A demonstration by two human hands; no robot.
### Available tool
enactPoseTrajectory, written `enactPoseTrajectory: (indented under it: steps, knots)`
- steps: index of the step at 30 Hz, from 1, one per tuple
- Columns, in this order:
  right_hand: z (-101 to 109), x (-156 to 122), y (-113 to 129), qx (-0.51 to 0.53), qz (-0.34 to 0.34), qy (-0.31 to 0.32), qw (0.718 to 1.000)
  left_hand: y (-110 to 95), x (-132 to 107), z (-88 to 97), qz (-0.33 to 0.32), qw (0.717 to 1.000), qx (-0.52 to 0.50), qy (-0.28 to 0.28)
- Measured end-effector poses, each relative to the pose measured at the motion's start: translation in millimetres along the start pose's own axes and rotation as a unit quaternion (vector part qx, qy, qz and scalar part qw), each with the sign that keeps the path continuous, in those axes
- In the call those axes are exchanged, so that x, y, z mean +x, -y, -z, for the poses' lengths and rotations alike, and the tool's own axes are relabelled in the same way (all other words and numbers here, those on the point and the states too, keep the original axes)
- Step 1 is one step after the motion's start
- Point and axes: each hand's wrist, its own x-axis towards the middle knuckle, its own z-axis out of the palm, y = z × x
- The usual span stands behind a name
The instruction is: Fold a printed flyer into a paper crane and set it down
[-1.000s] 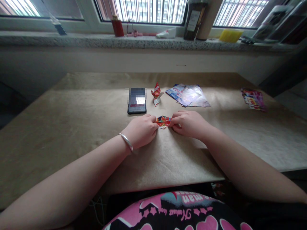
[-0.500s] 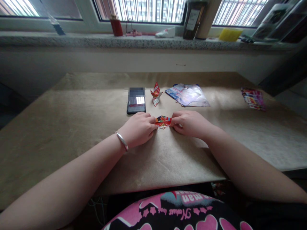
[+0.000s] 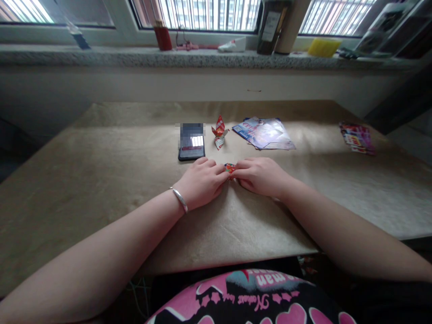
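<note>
A small red printed piece of folded paper lies on the table between my hands, mostly covered by fingers. My left hand is closed at its left side, fingers pressed together on it. From the right, my right hand grips it with bent fingers, the fingertips almost meeting those of the left. Just beyond stands a folded red and white paper shape with pointed petals. A dark phone rests close to my left knuckles.
Glossy printed sheets lie beyond my right hand. Another small stack of colourful papers is at the table's right side. Along the window sill stand a red container, a dark bottle and a yellow block.
Both hands have moved inward over the folded paper, the left further to the right. Less of the paper shows between the fingers. The phone and the other papers stay put.
</note>
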Motion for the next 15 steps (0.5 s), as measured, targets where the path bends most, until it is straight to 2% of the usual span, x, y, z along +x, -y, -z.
enactPoseTrajectory:
  steps: [6, 15]
  knots:
    - [0.2, 2.3, 1.3, 0.007, -0.016, 0.003, 1.0, 1.0, 1.1, 0.1, -0.01, 1.0, 0.002, 0.009]
    - [7.2, 2.1, -3.8, 0.024, -0.034, 0.023, 0.999, 1.6, 2.1, 7.4, -0.02, 0.998, 0.008, 0.06]
